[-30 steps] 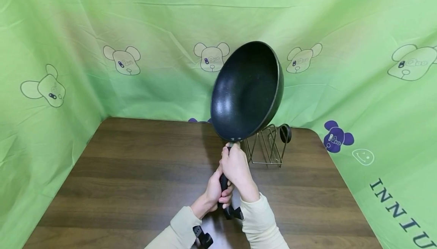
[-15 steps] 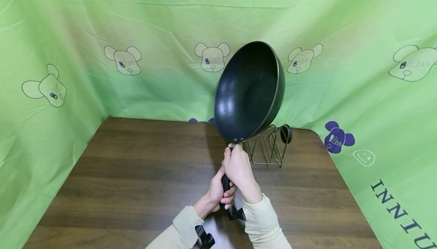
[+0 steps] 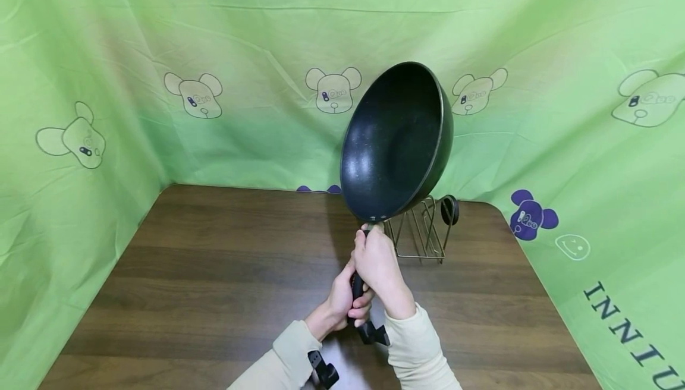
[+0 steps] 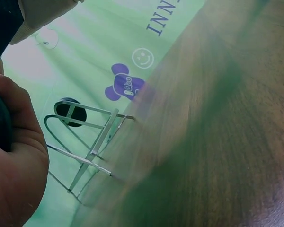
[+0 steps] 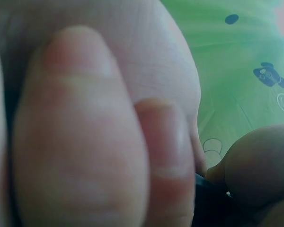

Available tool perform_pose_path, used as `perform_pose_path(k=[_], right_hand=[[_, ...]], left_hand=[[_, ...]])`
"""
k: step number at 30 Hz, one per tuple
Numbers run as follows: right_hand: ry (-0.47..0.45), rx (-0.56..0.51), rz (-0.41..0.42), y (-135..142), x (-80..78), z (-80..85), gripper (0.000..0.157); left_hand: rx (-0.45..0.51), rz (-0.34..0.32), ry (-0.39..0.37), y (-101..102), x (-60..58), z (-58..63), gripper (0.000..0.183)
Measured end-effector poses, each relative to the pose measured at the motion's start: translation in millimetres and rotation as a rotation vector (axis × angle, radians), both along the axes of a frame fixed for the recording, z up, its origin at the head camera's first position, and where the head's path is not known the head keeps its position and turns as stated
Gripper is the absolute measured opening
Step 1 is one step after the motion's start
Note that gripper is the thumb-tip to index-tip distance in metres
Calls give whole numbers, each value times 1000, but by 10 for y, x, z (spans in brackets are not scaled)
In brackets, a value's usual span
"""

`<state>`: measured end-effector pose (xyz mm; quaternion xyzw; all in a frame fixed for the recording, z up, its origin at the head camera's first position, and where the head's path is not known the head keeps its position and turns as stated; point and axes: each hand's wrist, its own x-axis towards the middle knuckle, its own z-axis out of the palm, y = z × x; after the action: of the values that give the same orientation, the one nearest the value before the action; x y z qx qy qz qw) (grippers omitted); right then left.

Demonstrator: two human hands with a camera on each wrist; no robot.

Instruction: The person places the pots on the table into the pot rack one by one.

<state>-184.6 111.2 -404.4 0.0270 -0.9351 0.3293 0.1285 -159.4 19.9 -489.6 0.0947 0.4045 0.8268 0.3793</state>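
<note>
A deep black wok (image 3: 393, 146) is raised over the table, its open side turned toward the head camera and tilted leftward. Its black handle (image 3: 357, 286) runs down into both of my hands. Lower on the handle, my left hand (image 3: 342, 298) grips it with curled fingers. My right hand (image 3: 377, 262) wraps the handle just below the wok's bowl. In the left wrist view, part of my left hand (image 4: 21, 175) shows at the left edge around the dark handle. Large, blurred fingers (image 5: 80, 142) fill much of the right wrist view.
A metal wire rack (image 3: 420, 256) with a black round disc (image 3: 449, 210) stands at the back right of the wooden table (image 3: 230, 271), partly behind the wok. A green printed cloth (image 3: 241, 33) hangs around the table's back and sides.
The wok and both hands have shifted slightly to the right together. Both hands keep their hold on the handle, and the rack stays in place.
</note>
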Motion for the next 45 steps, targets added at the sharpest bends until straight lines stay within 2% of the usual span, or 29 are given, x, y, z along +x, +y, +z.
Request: perform_pose_path(k=[15,21,30,41,45], right_hand=[[13,-14,8,61,-16,45,23],[12,-21,-18,76,-17,68,23],[-11,-26,-23,102,5,81,22],[14,-29,-38,117,23,78,22],[27,-25,-44,123,26,69,22]], left_hand=[[-6,-35,1,40,-50,56,69],[-3,-44,17,58,-72,75,69],[-1,-51,20,95,-49,88,68],[-1,-56,32,109,-52,83,66],[6,-59,62,120,-54,68,67]])
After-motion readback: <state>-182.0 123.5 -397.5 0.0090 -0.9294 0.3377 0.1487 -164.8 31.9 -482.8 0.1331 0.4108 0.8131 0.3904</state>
